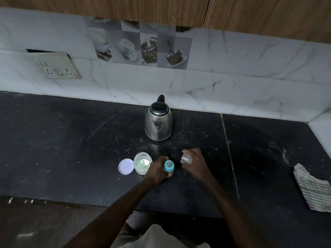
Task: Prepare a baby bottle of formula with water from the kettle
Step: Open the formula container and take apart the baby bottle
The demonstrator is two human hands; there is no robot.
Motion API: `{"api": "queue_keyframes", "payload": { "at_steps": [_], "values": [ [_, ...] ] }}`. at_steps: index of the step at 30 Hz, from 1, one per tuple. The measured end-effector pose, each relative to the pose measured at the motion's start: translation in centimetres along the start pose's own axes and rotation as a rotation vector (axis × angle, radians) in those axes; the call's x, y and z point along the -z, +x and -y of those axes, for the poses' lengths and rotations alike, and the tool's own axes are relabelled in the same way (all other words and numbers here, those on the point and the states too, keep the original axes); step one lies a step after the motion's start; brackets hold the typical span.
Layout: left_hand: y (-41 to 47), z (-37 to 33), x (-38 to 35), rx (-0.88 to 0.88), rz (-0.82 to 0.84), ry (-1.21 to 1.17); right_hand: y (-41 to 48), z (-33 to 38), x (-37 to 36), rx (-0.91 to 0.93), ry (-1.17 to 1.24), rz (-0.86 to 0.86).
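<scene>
Steel kettle (158, 122) is seen upright on the black counter (62, 149), set close to the tiled wall (232, 90), spout side turned toward the camera, black handle at the rear.

Baby bottle (168, 168) is placed in front of the kettle, nearer the camera and apart from it. It stands upright, with a blue collar and teat fitted on top. Its body is gripped by the left hand (155, 170), whose fingers are wrapped round it from the left.

Right hand (195, 162) is held in front of the kettle, just right of the bottle. Its fingers are curled round a small clear cap (186, 159). The cap is kept apart from the bottle; whether it is touching the counter cannot be told.

Open clear jar (142, 163) with pale powder inside is noted in front and slightly left of the kettle, just beside the left hand. Its lilac lid (126, 166) is laid flat, further left, against the jar.

Striped cloth (313, 188) is found crumpled well to the right of the kettle, toward the counter's front edge. A socket plate (55, 66) is mounted on the wall, well left of and above the kettle.
</scene>
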State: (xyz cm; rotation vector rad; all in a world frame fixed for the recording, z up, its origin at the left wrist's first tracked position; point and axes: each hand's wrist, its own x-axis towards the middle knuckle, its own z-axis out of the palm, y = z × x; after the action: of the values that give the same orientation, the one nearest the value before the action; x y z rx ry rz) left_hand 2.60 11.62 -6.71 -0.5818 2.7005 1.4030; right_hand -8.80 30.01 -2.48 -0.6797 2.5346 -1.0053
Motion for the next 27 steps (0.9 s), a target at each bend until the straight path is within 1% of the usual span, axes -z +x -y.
{"api": "queue_keyframes", "payload": {
  "at_steps": [4,6,9,14,20,26,27],
  "values": [
    [0.0,-0.2,0.1,-0.002,0.003,0.002,-0.9,-2.3,-1.7,-0.183,0.141,-0.127],
    [-0.1,-0.2,0.1,0.000,0.004,0.004,-1.4,-3.2,-2.5,-0.227,0.194,-0.175],
    [-0.1,-0.2,0.0,0.001,0.000,0.003,-2.1,-4.5,-3.3,-0.195,0.190,-0.198],
    [0.0,-0.2,0.0,0.000,-0.008,-0.001,-2.9,-6.2,-4.4,-0.161,0.224,-0.175],
    [0.0,0.0,-0.1,-0.011,0.004,0.004,-3.1,-6.5,-5.5,-0.117,0.155,-0.128],
    [0.2,0.4,-0.3,-0.016,-0.001,0.002,-3.6,-5.7,-5.9,-0.094,0.009,-0.123],
    [0.2,0.4,-0.3,-0.016,-0.001,-0.001,-3.8,-5.2,-5.9,-0.082,-0.022,-0.143]
  ]
}}
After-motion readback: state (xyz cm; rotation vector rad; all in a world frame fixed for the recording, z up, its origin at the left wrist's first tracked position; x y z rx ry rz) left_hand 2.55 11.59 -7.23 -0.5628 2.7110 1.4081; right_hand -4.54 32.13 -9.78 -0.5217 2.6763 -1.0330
